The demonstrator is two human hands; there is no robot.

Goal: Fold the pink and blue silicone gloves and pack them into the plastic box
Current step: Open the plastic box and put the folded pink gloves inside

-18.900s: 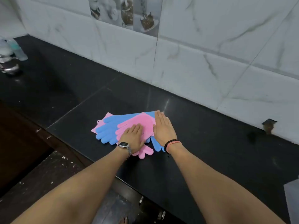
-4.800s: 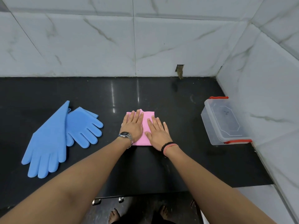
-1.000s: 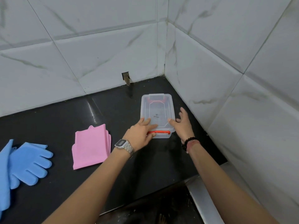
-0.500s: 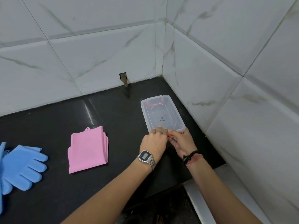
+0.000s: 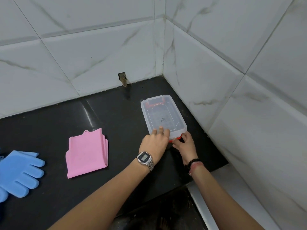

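A clear plastic box (image 5: 162,116) with its lid on and orange-red clips stands on the black counter near the wall corner. My left hand (image 5: 155,143) rests its fingertips on the near edge of the lid. My right hand (image 5: 184,144) grips the orange clip (image 5: 177,138) at the box's near end. The far clip is flipped up. The pink gloves (image 5: 86,152) lie folded in a flat stack to the left of the box. The blue gloves (image 5: 18,171) lie unfolded at the far left, partly cut off by the frame.
White marble-look tiled walls (image 5: 232,80) close the counter (image 5: 116,113) at the back and right. A small hole in the tile (image 5: 122,78) sits behind the box. The counter's front edge drops to a dark floor (image 5: 159,211).
Both hands have settled at the box's near end; my right hand has shifted onto the orange clip. The view has barely moved and the gloves lie as before.
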